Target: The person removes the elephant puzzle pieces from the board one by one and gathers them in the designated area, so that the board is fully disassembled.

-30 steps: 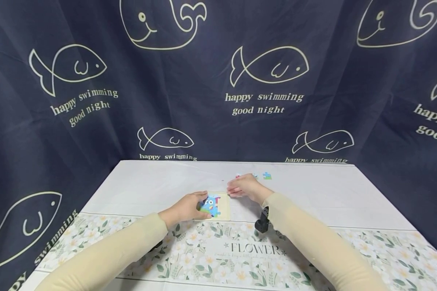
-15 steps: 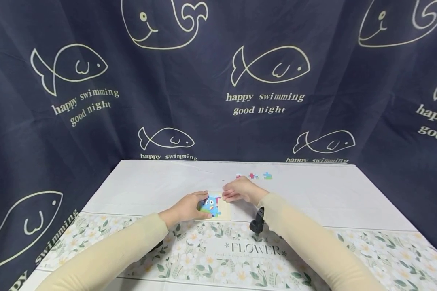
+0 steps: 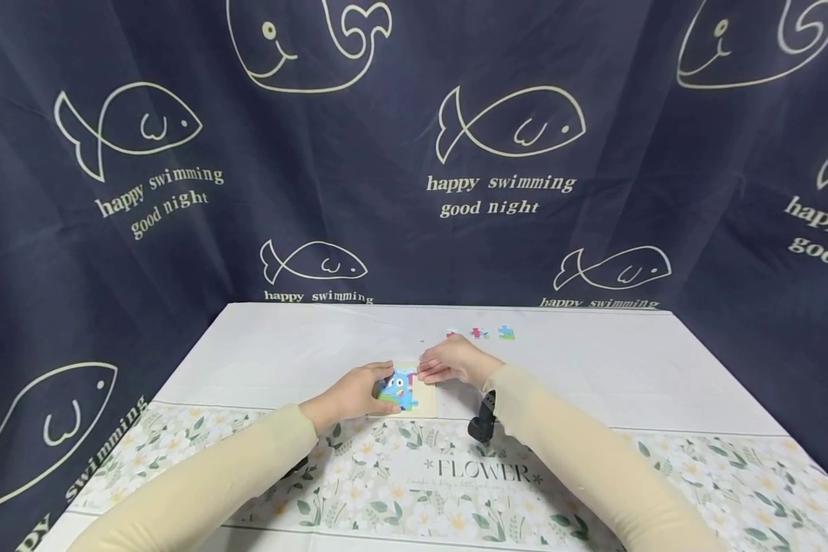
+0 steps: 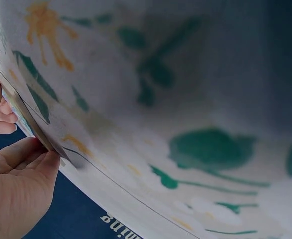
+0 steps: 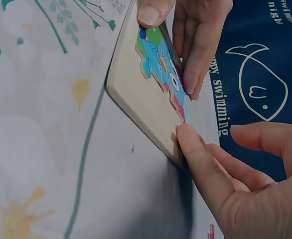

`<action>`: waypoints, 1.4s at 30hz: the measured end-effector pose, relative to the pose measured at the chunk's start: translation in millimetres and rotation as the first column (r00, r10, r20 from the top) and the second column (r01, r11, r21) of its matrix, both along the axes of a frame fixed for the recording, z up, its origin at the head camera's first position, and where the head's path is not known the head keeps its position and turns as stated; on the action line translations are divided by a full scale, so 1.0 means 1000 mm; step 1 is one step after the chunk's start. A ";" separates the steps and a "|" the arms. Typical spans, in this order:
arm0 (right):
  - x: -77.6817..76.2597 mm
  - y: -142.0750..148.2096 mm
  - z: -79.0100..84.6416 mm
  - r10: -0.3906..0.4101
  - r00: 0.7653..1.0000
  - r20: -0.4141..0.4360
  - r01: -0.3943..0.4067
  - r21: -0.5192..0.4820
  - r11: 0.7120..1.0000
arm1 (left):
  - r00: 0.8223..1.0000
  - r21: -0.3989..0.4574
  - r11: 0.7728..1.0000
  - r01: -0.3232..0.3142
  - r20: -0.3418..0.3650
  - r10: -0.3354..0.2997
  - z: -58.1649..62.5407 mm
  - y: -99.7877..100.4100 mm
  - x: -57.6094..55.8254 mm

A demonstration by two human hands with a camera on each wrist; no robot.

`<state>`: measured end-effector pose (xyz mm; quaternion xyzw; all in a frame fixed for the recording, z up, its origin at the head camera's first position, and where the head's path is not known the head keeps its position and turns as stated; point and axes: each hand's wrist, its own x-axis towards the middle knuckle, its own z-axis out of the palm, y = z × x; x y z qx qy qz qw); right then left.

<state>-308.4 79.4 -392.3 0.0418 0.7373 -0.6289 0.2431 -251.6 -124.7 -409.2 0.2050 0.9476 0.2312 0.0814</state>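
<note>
A small cream puzzle board (image 3: 424, 399) lies on the table, with joined puzzle pieces (image 3: 400, 389) showing a blue cartoon animal on its left part. My left hand (image 3: 352, 392) holds the board by its left side, thumb on the near edge and fingers at the far edge. In the right wrist view, the left thumb (image 5: 153, 14) lies over the green part of the picture. My right hand (image 3: 455, 359) is at the board's upper right corner. One of its fingertips (image 5: 187, 132) touches the board beside the pieces' edge, while another finger (image 5: 258, 137) stands apart.
Behind my right hand lie loose puzzle pieces: a blue and green one (image 3: 506, 333), a red and blue one (image 3: 479, 333) and a partly hidden one (image 3: 451, 333). A flower-printed cloth band (image 3: 386, 491) crosses the near table. A dark fish-print curtain (image 3: 414, 268) stands behind.
My right hand has moved left and slightly nearer, onto the board's upper right corner, uncovering more of the loose pieces behind. The left hand and the board have stayed put.
</note>
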 end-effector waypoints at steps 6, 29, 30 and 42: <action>-0.003 -0.002 -0.007 -0.044 0.999 0.008 0.044 -0.011 0.999 | 1.000 -0.002 1.000 -0.005 0.009 0.006 -0.001 0.000 0.000; -0.004 -0.010 -0.012 -0.052 0.995 -0.087 0.059 0.076 0.995 | 1.000 0.005 1.000 -0.018 -0.006 0.018 -0.001 0.001 -0.001; -0.004 -0.011 -0.012 -0.050 0.994 -0.099 0.059 0.089 0.994 | 1.000 0.006 1.000 -0.018 -0.007 0.018 -0.001 0.001 -0.001; -0.003 -0.020 -0.007 -0.057 0.989 -0.137 0.083 0.192 0.978 | 1.000 0.033 0.999 -0.026 -0.003 0.026 0.000 0.001 0.002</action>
